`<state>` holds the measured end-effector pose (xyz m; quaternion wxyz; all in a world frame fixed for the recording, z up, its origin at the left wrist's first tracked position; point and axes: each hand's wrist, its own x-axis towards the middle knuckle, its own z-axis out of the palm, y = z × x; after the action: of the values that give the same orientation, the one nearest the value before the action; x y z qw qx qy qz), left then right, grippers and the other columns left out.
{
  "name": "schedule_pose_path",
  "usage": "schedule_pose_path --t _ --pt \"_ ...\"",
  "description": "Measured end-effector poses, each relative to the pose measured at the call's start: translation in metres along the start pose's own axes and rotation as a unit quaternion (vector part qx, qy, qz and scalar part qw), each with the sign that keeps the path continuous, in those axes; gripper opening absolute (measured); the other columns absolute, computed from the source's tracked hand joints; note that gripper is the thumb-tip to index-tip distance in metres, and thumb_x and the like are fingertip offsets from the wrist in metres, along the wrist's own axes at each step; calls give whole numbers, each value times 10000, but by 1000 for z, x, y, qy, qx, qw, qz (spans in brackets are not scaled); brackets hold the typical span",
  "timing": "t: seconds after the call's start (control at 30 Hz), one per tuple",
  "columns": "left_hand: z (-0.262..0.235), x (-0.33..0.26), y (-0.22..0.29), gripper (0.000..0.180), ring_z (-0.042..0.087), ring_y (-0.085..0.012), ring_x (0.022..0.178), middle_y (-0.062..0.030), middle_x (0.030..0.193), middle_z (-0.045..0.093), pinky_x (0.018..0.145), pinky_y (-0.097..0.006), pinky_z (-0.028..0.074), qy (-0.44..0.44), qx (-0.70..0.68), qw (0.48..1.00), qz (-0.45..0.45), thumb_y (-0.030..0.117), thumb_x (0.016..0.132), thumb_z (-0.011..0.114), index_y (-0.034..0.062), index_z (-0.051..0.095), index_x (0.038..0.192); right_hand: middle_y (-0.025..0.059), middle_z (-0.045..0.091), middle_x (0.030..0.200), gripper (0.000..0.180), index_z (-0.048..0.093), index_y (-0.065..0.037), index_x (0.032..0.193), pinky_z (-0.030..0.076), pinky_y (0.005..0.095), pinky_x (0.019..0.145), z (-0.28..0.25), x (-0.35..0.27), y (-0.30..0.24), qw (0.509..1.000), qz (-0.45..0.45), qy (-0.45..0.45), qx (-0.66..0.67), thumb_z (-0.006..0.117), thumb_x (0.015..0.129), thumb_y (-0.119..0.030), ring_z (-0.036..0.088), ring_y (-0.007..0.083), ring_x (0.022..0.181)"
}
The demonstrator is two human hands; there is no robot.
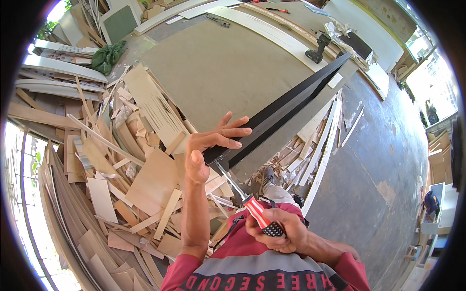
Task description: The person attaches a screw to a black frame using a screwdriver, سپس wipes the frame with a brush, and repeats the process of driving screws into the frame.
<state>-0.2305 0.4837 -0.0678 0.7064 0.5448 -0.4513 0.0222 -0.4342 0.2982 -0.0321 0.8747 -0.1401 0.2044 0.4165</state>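
Black beam extends toward two o'clock from the open, finger-spread left grip; right grip clenches a screwdriver.

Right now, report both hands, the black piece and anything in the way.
Right hand grips screwdriver. Left hand open over near end of black piece, screwdriver tip there too. Drill near far end, clear of both hands.

Long channel on table; drill near far end; wood scraps left.
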Motion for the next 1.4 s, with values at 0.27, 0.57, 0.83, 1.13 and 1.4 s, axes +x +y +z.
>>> schedule_pose_path --t 0.27,0.57,0.83,1.13,1.4 --pt "2 0 0 940 599 -449 1236 -268 1132 707 1197 -590 180 1 6 1000 1 767 958 223 -30 717 894 156 679 833 270 588 41 954 495 343 593 2 8 22 490 -483 308 -657 768 868 -142 629 193 612" --pt "4 1 1 1034 606 -495 1200 -337 1094 689 1191 -560 219 9 16 1000 1 798 936 182 -87 713 876 65 567 739 372 551 8 1004 319 233 395 -13 7 3 995 -49 86 16 541 1018 -364 432 105 453" --pt "1 -1 2 985 601 -456 1231 -278 1120 707 1191 -594 188 5 8 1000 -4 804 932 222 -48 713 882 156 618 787 259 574 0 1018 483 349 540 -6 12 18 378 -533 286 -701 749 870 -119 612 265 595" --pt "-1 1 1 1021 603 -470 1220 -284 1118 705 1188 -599 187 19 6 1000 -3 837 908 222 -59 711 878 96 591 760 442 576 16 1024 284 229 367 -8 11 2 990 -55 122 -38 469 1030 -413 398 112 430" --pt "1 -1 4 1010 603 -462 1225 -281 1109 709 1193 -592 185 18 8 1000 -12 830 913 220 -49 717 884 161 654 835 223 566 -1 1004 485 359 548 6 12 16 643 -439 268 -568 718 872 -97 634 245 627"
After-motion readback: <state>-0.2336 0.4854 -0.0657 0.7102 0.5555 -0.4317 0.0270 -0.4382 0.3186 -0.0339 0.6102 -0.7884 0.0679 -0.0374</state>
